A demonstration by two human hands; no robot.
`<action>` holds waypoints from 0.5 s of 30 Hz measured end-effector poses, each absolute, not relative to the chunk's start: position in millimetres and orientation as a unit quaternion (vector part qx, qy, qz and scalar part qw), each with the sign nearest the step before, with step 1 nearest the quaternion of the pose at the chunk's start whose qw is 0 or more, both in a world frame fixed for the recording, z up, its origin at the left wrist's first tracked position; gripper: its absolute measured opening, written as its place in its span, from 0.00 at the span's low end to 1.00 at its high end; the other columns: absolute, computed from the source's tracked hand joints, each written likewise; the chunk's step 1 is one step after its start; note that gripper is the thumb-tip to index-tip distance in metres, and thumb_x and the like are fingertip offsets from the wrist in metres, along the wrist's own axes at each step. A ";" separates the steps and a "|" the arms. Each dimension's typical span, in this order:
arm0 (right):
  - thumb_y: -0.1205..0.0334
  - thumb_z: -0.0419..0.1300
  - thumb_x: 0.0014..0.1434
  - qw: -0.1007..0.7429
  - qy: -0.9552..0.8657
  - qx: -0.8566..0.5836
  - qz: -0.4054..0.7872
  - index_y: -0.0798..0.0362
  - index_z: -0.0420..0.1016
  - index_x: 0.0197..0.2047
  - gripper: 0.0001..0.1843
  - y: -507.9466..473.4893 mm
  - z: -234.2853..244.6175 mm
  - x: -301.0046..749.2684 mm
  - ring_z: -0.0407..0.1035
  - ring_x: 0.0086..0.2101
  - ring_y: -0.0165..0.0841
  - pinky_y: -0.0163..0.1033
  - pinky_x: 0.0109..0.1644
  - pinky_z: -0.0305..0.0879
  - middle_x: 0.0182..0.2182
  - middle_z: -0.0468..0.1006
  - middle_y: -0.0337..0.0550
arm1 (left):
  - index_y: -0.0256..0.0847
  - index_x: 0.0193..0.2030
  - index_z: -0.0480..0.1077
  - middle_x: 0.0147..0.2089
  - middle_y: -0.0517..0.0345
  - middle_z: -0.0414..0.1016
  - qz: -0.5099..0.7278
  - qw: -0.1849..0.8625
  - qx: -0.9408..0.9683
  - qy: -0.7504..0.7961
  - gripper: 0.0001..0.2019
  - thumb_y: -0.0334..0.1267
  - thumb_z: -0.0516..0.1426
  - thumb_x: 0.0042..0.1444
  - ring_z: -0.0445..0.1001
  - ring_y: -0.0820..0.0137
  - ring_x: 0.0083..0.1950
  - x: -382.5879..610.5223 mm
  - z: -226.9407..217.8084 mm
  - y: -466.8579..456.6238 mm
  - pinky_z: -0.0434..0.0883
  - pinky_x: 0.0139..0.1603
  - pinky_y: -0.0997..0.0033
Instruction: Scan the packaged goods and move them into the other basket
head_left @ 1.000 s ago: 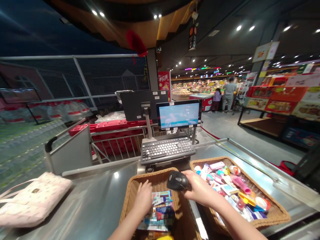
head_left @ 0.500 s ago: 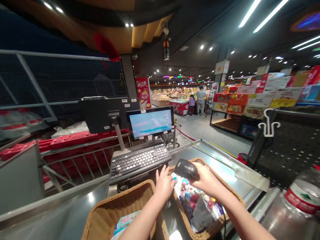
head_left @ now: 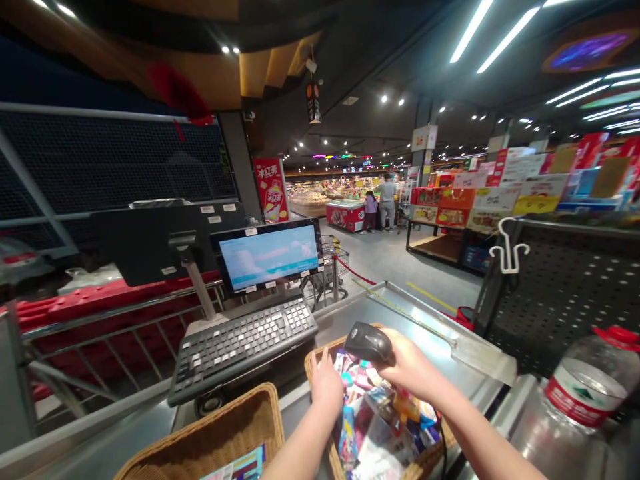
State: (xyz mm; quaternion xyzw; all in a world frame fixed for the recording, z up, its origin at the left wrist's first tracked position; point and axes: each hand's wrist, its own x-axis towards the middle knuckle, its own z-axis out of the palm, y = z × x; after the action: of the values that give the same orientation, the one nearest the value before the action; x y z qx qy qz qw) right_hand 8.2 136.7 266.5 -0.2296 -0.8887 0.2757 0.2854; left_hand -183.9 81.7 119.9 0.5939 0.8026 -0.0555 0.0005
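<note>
My right hand (head_left: 410, 363) is shut around a black handheld barcode scanner (head_left: 369, 343), which points toward the goods. My left hand (head_left: 326, 387) is at the near edge of a wicker basket (head_left: 320, 363) heaped with small colourful packaged goods (head_left: 377, 420), with its fingers against them and no item visible in it. A second wicker basket (head_left: 220, 427) sits lower left, holding flat packages (head_left: 235, 467), most of them out of view.
A keyboard (head_left: 243, 350) and a checkout monitor (head_left: 267, 257) stand beyond the baskets on a steel counter (head_left: 415, 307). A large plastic bottle (head_left: 585, 393) stands at the right, by a black perforated panel (head_left: 560, 293). People and boxed displays stand farther off.
My view has swung right, so the counter and baskets sit farther left. My left hand has moved from the left basket to the heaped one. The scanner stays in my right hand.
</note>
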 end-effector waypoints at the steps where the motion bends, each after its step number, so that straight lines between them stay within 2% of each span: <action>1: 0.71 0.57 0.44 0.285 -0.889 -0.229 0.276 0.53 0.74 0.45 0.22 139.0 265.7 8.9 0.71 0.44 0.42 0.43 0.51 0.66 0.42 0.77 0.47 | 0.45 0.54 0.73 0.67 0.48 0.63 -0.058 -0.003 0.590 0.805 0.19 0.35 0.52 0.57 0.45 0.57 0.73 -183.8 118.7 83.0 0.36 0.69 0.40; 11: 0.72 0.57 0.43 0.297 -0.884 -0.216 0.288 0.53 0.74 0.49 0.27 147.3 261.5 11.1 0.70 0.47 0.43 0.45 0.53 0.66 0.47 0.77 0.48 | 0.43 0.58 0.70 0.67 0.46 0.62 -0.047 0.008 0.580 0.813 0.22 0.32 0.49 0.57 0.43 0.57 0.74 -178.0 125.7 87.1 0.36 0.69 0.39; 15: 0.72 0.57 0.43 0.302 -0.881 -0.221 0.289 0.53 0.74 0.48 0.26 148.3 259.2 14.1 0.70 0.47 0.43 0.46 0.54 0.66 0.46 0.77 0.48 | 0.44 0.60 0.68 0.66 0.49 0.63 -0.025 0.037 0.600 0.799 0.26 0.42 0.55 0.53 0.43 0.55 0.73 -180.8 131.6 83.2 0.38 0.70 0.40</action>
State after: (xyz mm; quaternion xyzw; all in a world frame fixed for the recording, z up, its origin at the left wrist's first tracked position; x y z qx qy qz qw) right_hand 14.1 148.3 259.2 -0.2206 -0.8813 0.2890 0.3020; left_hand -180.8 83.2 131.6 0.5999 0.7988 -0.0253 0.0374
